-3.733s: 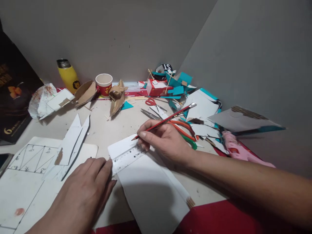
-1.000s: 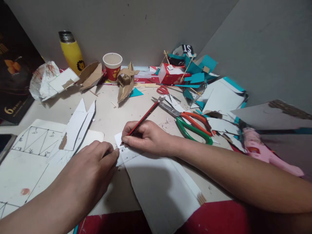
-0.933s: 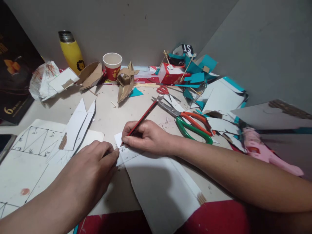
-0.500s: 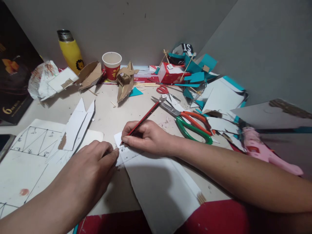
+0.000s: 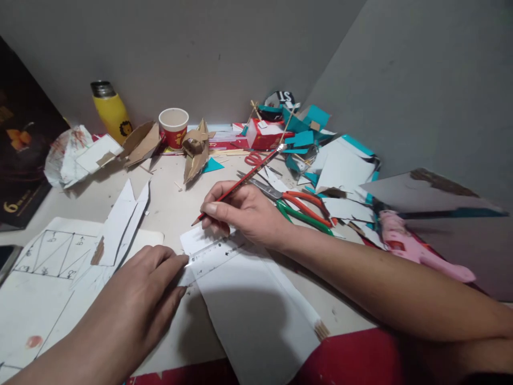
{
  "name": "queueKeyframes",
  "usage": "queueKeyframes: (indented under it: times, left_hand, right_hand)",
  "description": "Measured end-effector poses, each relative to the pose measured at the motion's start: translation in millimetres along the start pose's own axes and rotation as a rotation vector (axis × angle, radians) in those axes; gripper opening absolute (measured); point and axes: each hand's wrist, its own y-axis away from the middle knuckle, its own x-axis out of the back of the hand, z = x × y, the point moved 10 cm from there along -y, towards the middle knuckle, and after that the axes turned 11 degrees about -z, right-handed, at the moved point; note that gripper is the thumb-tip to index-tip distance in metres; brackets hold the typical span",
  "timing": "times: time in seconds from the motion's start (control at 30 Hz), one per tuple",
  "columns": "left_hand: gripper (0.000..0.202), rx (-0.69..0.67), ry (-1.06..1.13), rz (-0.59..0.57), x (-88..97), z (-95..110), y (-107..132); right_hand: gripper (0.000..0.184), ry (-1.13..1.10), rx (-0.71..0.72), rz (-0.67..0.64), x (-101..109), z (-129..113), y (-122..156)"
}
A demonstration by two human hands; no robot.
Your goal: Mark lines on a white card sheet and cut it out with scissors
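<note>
On the littered tabletop [image 5: 172, 198], my left hand [image 5: 140, 289] lies nearest, fingers flat, pressing the end of the clear ruler [image 5: 214, 256] onto the white card [image 5: 248, 310]; I see no line drawn along it. Beyond, my right hand [image 5: 244, 211] pinches the red pencil [image 5: 240, 182] in its fingers, tip just off the card's far corner.

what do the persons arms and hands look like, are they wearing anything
Nothing worn shows. The left hand and right hand are gloveless, with no rings on the visible fingers and no watch or bracelet at either wrist. Both forearms are uncovered to the frame edge, with no sleeves in view. The visible nails look short and unpainted.
</note>
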Motion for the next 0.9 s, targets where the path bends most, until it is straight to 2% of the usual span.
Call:
queueKeyframes:
  times: [0.17,0.3,0.43,0.57,0.73,0.9]
  left_hand:
    - [0.036,0.029,0.037,0.017,1.9,-6.6,0.5]
    - [0.035,0.052,0.093,0.053,7.9,-13.5,-0.1]
    - [0.034,0.188,0.218,0.066,13.3,-34.2,1.2]
    - [0.035,0.305,0.345,0.049,14.8,-50.6,2.1]
    - [0.032,0.311,0.364,0.048,20.6,-54.3,-3.3]
    - [0.029,0.338,0.399,0.045,25.5,-61.5,-6.5]
  right_hand:
    - [0.011,-0.049,-0.063,0.073,9.9,-14.5,1.7]
    - [0.016,-0.005,-0.134,0.114,24.8,-26.9,11.9]
    - [0.015,0.030,-0.136,0.164,43.4,-34.5,28.1]
    - [0.014,-0.011,-0.112,0.242,59.7,-25.7,43.7]
    - [0.014,-0.074,-0.118,0.340,72.1,-5.4,56.8]
    - [0.014,-0.102,-0.137,0.331,72.3,6.3,62.9]
